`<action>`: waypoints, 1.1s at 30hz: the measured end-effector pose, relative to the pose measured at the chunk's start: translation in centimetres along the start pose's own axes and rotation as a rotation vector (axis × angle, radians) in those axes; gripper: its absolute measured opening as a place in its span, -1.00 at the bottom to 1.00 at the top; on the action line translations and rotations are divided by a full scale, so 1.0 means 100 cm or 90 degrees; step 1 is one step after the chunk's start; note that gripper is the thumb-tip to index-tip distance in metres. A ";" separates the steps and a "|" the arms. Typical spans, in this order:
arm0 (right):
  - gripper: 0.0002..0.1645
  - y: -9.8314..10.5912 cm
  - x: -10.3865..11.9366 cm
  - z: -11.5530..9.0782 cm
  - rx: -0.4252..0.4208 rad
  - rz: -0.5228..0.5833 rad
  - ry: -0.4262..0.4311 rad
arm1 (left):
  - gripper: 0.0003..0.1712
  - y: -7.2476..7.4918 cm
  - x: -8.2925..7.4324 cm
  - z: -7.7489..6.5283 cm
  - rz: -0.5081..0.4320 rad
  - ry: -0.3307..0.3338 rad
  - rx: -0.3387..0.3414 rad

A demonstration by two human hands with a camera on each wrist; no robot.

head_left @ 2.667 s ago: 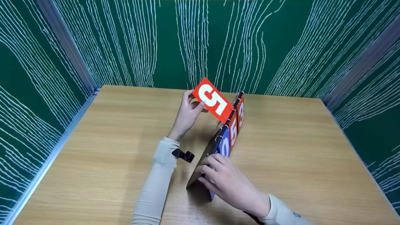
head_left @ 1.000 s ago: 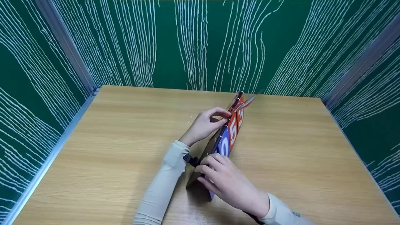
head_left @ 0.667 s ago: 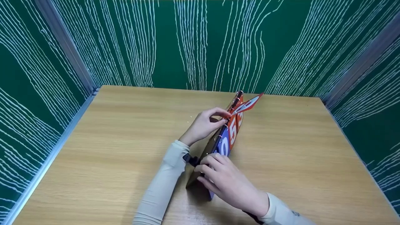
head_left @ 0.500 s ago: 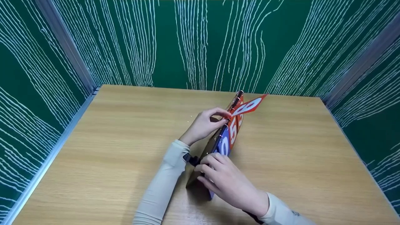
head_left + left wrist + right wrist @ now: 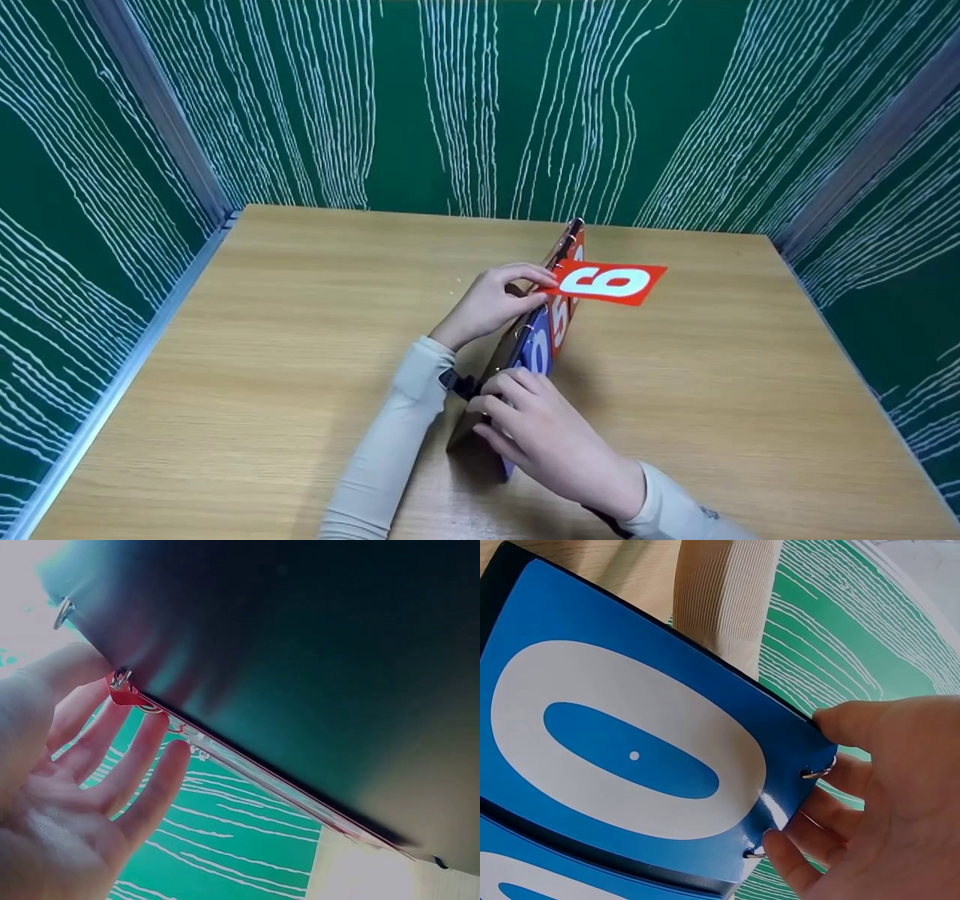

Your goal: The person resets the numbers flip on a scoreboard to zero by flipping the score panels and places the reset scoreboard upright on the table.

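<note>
A flip scoreboard (image 5: 480, 424) stands like a tent on the table, its ringed top edge running away from me. My left hand (image 5: 491, 301) pinches the ringed end of a red number card (image 5: 611, 283), which juts out to the right and shows a white 6. In the left wrist view, the dark back panel (image 5: 300, 675) fills the top, and a red corner (image 5: 124, 695) pokes out by the thumb. My right hand (image 5: 559, 450) grips the near part of the top edge. A blue card (image 5: 525, 622) with a white 0 faces the right wrist view, thumb at its ringed edge.
Red cards (image 5: 559, 330) with white digits hang on the scoreboard's right face. The wooden table (image 5: 255, 360) extends on both sides, enclosed by green walls (image 5: 397, 112) with white wavy lines.
My left hand first held up a red 5 card on the left, then moved to the top edge. The red card on the right has since swung lower and turned its 6 upward. My right hand stays put.
</note>
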State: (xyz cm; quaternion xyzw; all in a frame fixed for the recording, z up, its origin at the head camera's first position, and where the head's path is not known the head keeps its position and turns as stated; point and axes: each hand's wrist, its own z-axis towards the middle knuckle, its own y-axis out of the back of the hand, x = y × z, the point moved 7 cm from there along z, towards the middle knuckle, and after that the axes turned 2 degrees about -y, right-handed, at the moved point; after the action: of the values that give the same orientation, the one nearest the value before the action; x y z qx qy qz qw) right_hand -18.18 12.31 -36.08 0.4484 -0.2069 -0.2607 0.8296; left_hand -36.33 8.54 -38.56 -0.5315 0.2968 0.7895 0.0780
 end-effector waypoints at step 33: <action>-0.77 -0.001 0.001 0.000 -0.003 0.006 -0.003 | -0.70 -0.004 -0.007 0.001 0.104 -0.027 0.013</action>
State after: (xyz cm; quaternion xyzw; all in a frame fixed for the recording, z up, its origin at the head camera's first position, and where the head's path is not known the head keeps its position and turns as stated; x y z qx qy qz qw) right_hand -18.15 12.25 -36.20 0.4449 -0.2106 -0.2582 0.8313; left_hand -35.88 9.04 -38.04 -0.4877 0.3455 0.8013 0.0247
